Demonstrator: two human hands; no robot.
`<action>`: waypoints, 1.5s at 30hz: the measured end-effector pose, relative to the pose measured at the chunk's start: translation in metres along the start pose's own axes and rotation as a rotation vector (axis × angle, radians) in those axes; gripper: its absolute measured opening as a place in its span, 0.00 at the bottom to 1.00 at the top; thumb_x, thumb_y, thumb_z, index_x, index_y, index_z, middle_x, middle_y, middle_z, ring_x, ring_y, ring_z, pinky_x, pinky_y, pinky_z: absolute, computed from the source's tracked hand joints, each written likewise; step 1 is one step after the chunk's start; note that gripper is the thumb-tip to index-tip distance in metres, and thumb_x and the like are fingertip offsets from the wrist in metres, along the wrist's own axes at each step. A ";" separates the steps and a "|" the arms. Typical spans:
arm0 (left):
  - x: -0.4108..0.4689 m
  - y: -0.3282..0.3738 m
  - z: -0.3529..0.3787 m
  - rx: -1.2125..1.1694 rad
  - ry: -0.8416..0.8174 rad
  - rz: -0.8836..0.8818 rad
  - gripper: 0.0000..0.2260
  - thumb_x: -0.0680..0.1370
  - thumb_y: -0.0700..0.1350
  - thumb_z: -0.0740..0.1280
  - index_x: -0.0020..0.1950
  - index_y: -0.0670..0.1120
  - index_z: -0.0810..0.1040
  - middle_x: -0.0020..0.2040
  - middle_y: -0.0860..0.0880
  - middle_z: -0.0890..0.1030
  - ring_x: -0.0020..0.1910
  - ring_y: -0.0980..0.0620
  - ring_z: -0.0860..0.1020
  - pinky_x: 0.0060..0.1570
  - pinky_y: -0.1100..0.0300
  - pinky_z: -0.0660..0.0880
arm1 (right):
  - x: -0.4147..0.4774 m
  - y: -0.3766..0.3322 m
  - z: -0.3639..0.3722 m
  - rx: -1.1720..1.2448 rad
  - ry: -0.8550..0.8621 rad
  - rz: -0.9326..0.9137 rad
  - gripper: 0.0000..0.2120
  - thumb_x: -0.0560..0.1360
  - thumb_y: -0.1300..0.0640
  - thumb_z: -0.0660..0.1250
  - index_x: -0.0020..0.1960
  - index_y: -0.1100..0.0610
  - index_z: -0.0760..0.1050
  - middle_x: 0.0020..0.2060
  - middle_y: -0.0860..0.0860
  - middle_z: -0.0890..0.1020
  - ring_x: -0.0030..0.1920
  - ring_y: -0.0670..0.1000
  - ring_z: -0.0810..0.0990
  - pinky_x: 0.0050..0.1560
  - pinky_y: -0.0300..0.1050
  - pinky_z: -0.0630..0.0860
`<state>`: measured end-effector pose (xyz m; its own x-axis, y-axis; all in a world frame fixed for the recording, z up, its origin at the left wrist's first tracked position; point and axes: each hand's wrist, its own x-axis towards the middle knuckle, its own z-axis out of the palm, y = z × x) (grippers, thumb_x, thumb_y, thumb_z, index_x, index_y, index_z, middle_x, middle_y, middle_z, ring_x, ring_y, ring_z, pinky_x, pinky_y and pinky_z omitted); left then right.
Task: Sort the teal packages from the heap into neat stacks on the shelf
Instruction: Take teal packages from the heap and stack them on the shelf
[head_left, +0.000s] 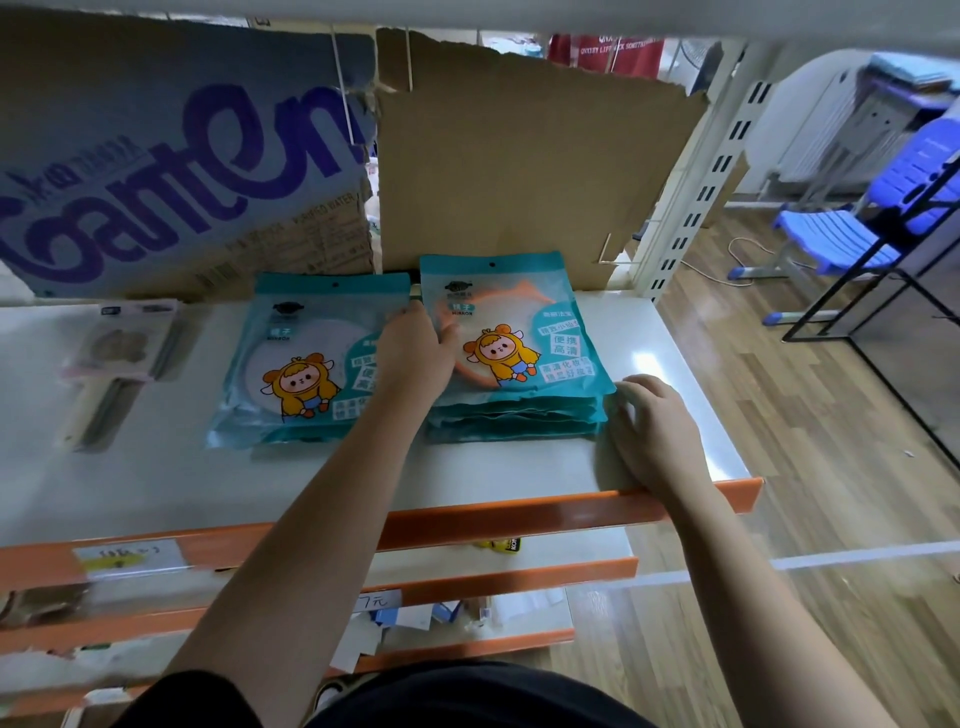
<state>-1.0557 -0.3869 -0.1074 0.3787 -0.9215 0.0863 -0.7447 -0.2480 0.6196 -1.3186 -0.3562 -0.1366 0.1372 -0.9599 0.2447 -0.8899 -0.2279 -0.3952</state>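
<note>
We have two stacks on the white metal shelf (467, 467), side by side and just apart, towards its far right. Our left hand (415, 353) lies flat, fingers relaxed, on the left edge of the taller right stack of teal plastic packages (524, 332). Our right hand (654, 431) presses loosely bent fingers against its near right corner, gripping nothing. We judge the two hands bracket the stack to square its edges. The lower left stack of teal packages (306, 364) lies untouched. Every package lies face up, long axis near to far, hang-hole end towards the brown cardboard backing (519, 156).
</note>
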 end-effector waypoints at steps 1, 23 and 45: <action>0.000 0.000 0.000 0.010 0.004 0.008 0.14 0.79 0.53 0.65 0.54 0.43 0.74 0.50 0.46 0.78 0.45 0.52 0.78 0.32 0.67 0.68 | 0.000 0.000 0.001 0.003 0.000 0.004 0.08 0.78 0.60 0.63 0.54 0.58 0.80 0.56 0.54 0.80 0.54 0.53 0.75 0.48 0.38 0.70; -0.070 -0.092 -0.121 0.410 0.202 0.196 0.14 0.80 0.48 0.62 0.62 0.42 0.77 0.56 0.41 0.80 0.52 0.39 0.79 0.52 0.48 0.72 | 0.047 -0.171 0.015 0.283 -0.054 -0.455 0.15 0.80 0.51 0.57 0.59 0.58 0.78 0.53 0.56 0.81 0.52 0.56 0.78 0.49 0.43 0.70; -0.234 -0.407 -0.402 0.445 0.495 -0.310 0.15 0.80 0.48 0.63 0.65 0.43 0.76 0.59 0.44 0.78 0.56 0.41 0.77 0.57 0.47 0.69 | -0.117 -0.582 0.156 0.594 -0.349 -0.757 0.12 0.80 0.57 0.62 0.58 0.60 0.79 0.52 0.55 0.82 0.52 0.51 0.79 0.54 0.45 0.75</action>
<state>-0.6202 0.0499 -0.0661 0.7340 -0.5722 0.3657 -0.6755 -0.6705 0.3067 -0.7489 -0.1364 -0.0734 0.7771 -0.5028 0.3787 -0.1704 -0.7472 -0.6424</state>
